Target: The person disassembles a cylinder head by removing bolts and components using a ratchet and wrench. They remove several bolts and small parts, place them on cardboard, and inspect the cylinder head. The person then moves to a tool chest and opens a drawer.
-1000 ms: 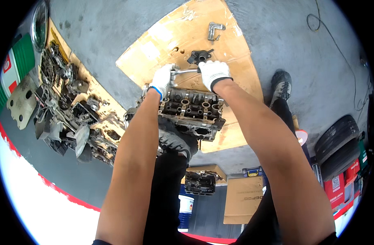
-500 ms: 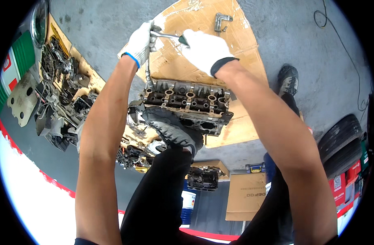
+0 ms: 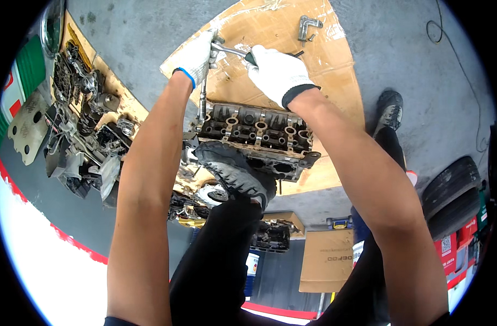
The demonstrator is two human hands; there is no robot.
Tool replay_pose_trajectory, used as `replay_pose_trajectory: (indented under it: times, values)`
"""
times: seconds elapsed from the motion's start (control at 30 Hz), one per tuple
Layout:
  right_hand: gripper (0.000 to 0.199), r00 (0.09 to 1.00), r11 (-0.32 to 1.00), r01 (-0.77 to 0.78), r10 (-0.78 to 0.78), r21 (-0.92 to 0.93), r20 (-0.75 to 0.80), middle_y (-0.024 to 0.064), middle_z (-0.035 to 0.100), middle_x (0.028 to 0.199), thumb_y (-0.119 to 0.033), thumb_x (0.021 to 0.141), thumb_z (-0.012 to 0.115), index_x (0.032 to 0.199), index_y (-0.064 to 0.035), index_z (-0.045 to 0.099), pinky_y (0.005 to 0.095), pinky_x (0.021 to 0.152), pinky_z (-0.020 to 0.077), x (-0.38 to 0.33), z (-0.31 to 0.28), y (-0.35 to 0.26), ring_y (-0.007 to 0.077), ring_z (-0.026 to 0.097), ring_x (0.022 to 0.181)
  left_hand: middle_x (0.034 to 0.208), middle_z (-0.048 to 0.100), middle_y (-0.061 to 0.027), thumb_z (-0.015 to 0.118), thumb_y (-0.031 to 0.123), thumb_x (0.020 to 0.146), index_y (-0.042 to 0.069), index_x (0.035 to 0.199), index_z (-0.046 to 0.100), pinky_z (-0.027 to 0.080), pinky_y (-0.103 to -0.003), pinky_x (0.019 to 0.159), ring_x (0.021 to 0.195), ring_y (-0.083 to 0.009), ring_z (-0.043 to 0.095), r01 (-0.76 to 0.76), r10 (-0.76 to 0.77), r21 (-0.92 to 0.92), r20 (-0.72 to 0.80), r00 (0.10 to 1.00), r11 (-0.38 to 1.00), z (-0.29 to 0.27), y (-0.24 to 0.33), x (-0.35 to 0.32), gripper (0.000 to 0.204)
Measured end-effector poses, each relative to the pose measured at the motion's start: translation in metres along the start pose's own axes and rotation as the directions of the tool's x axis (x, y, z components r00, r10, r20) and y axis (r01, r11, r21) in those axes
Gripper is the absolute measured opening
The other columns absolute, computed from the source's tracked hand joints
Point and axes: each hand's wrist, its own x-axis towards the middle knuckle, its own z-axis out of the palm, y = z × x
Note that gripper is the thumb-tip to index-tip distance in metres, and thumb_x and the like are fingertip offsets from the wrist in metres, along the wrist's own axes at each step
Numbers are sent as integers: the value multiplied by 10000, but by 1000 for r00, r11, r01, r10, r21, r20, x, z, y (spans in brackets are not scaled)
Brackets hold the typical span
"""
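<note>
Beyond the cylinder head [image 3: 261, 126], the wrench [image 3: 230, 50] runs nearly parallel to it, left hand [image 3: 194, 57] grasping one end, right hand [image 3: 281, 71] the other.

A: State the covering of the left hand [image 3: 198, 61].
B: One white fabric glove [image 3: 192, 53]. The cuff [image 3: 188, 76] is edged in bright blue, with a short dark section at its outer end.
A: And the right hand [image 3: 279, 69]?
B: A matching white glove [image 3: 285, 77], terminated by a wider black cuff [image 3: 299, 93]. The weave is too fine to resolve.
A: Upper garment?
B: Dark sleeve hems, left [image 3: 119, 321] and right [image 3: 441, 319], visible at the lower edge. Both forearms are bare between hem and cuff.
A: Lower garment?
B: Plain black trousers [image 3: 218, 247].
A: Footwear?
B: Left shoe [image 3: 235, 168]: black and grey, with jagged ridges along the side. Right shoe [image 3: 390, 107]: likewise black and grey, rounded at the toe.
</note>
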Motion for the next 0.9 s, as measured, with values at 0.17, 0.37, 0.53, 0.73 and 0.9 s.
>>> replay_pose_trajectory:
  times: [0.17, 0.37, 0.53, 0.73, 0.9]
  values:
    - [265, 995, 999, -8, 11, -32, 100, 210, 721, 1007, -231, 974, 485, 1069, -48, 652, 492, 810, 544, 8, -16, -4, 377, 704, 953, 626, 451, 53, 508, 402, 1046, 75, 949, 660, 391, -256, 507, 540, -75, 408, 12, -10, -98, 24, 1000, 995, -5, -10, 10, 373]
    - [288, 987, 998, 7, 3, -63, 163, 221, 723, 1047, -199, 972, 451, 1093, -51, 667, 486, 848, 545, 13, -16, -5, 390, 699, 997, 591, 386, 69, 520, 388, 1052, 128, 845, 571, 307, -256, 488, 502, -79, 325, 73, -70, -181, 22, 997, 981, -1, -18, 7, 335]
    - [328, 927, 997, -46, 64, -55, 370, 190, 727, 1011, -276, 982, 470, 1107, -47, 669, 454, 821, 559, 18, -1, -32, 346, 714, 919, 604, 390, 76, 508, 386, 1047, 127, 872, 588, 336, -262, 488, 516, -77, 345, 119, -113, -186, 40, 993, 975, -34, -54, -5, 323]
    - [405, 829, 981, -98, -13, 168, 559, 234, 745, 987, -292, 900, 533, 1057, 34, 714, 412, 817, 588, 16, 14, -78, 337, 744, 932, 748, 624, -36, 548, 366, 1038, 31, 1012, 642, 529, -302, 616, 625, -152, 606, 200, -199, -229, 28, 980, 953, -60, -102, -3, 349]
    - [352, 698, 921, -372, 194, 118, 689, 245, 741, 993, -247, 919, 559, 1105, 15, 702, 413, 753, 600, 19, -29, -96, 323, 754, 871, 849, 683, -91, 533, 289, 1037, 36, 1027, 639, 546, -323, 632, 683, -193, 655, 214, -211, -256, 40, 977, 943, -51, -106, 6, 275]
